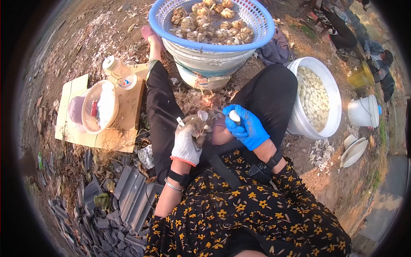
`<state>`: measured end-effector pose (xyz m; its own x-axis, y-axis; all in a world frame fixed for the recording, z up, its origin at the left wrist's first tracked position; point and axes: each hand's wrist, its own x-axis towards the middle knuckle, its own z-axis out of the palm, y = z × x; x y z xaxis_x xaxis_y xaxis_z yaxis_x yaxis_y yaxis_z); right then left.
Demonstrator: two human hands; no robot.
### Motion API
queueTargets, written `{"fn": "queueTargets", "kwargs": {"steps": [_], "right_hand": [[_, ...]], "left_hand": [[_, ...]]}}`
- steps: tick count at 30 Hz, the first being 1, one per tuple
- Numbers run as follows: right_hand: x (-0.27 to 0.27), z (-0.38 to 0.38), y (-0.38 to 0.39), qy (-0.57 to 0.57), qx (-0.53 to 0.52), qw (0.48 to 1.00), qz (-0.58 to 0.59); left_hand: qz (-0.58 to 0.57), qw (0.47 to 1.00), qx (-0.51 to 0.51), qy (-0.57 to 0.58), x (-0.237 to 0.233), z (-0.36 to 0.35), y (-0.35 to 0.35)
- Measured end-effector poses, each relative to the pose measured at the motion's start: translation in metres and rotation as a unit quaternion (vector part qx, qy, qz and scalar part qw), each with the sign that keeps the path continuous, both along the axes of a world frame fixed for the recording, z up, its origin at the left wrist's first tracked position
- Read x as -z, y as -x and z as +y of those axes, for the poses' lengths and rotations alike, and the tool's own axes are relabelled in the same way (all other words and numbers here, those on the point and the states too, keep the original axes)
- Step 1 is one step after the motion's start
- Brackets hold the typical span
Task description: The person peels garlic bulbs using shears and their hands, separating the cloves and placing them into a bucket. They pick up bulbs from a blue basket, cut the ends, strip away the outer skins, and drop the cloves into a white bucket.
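Note:
My left hand (185, 144), in a white knit glove with dirty fingers, is closed around a partly broken-up garlic bulb (199, 124) with loose papery skin. My right hand (248, 130) wears a blue rubber glove and pinches a peeled white garlic clove (234, 115) between thumb and fingers. Both hands are over my lap, a short way apart. Beyond them a blue-rimmed colander (205, 45) of unpeeled garlic bulbs (201, 21) rests on a white tub (205, 70). Right of my knee, a white bucket (335, 105) contains many peeled cloves (312, 94).
Garlic skins (197, 100) litter the ground between my legs. On the left, cardboard (124, 139) bears a plastic jar (122, 75) and a small basket (114, 109). Broken roof tiles (132, 197) lie lower left. A lidded bucket (363, 112), a hat (354, 152) and another person (342, 38) are at right.

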<state>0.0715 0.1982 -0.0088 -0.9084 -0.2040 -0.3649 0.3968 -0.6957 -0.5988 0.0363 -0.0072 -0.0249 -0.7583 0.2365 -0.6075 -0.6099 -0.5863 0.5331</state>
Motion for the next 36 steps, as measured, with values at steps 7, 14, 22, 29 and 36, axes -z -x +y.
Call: {"fn": "queueTargets", "kwargs": {"steps": [7,14,22,29,36], "right_hand": [[-0.131,0.096,-0.034,-0.378,0.326,0.850,0.170],[-0.089,0.210,-0.055,-0.916,0.212,0.334,0.068],[-0.084,0.008,-0.008,-0.592,0.062,0.778,0.202],[-0.051,-0.045,0.014,-0.633,-0.097,0.736,0.220],[-0.030,-0.029,0.024,-0.503,-0.127,0.848,0.113]], "left_hand": [[0.099,0.991,0.070,0.058,-0.003,0.010,0.000],[0.166,0.970,0.142,0.105,-0.012,0.011,-0.006],[0.358,0.886,0.120,0.270,0.000,0.017,-0.013],[0.300,0.889,0.120,0.323,-0.019,0.013,-0.016],[0.319,0.894,0.110,0.294,-0.019,0.010,-0.012]]}}
